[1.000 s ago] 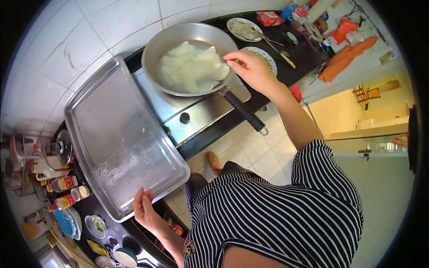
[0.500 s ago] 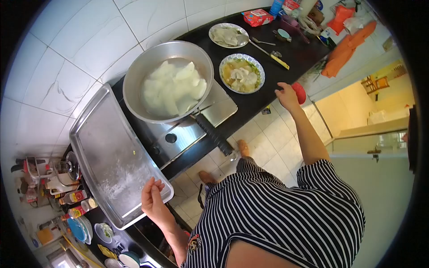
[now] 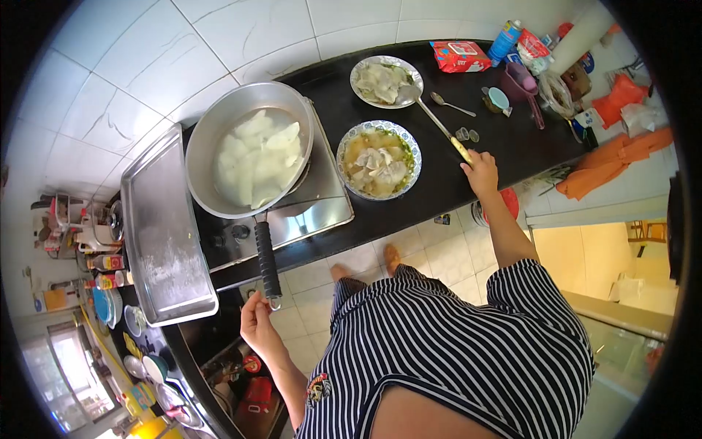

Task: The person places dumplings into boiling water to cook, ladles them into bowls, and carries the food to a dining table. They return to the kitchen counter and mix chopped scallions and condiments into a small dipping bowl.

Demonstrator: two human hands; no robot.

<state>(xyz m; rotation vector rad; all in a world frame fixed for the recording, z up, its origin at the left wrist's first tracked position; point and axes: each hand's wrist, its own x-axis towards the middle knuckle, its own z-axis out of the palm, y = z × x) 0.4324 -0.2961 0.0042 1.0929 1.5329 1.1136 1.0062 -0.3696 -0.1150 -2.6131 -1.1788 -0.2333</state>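
Note:
My right hand (image 3: 481, 174) has its fingers closed on the yellow handle end of a metal ladle (image 3: 437, 123). The ladle's head rests at the edge of a plate of dumplings (image 3: 382, 82). Close by stands a patterned bowl of dumplings in broth (image 3: 379, 162) with chopped greens. Just below the tip of the black handle of a large pan (image 3: 196, 157), my left hand (image 3: 259, 322) hangs with curled fingers and nothing visible in them. White dumplings (image 3: 257, 157) lie in cloudy water in that pan, on a gas stove (image 3: 322, 208).
A floured metal tray (image 3: 164, 241) lies left of the stove. On the black counter (image 3: 504, 143) are a small spoon (image 3: 452, 104), a red wipes pack (image 3: 461, 56), a blue spray can (image 3: 504, 42) and a purple pot (image 3: 521, 82). Bottles and dishes line the left side.
My right hand has reached the ladle's handle and closed on it. My left hand has gone from beside the tray to near the pan handle's end. The view has turned.

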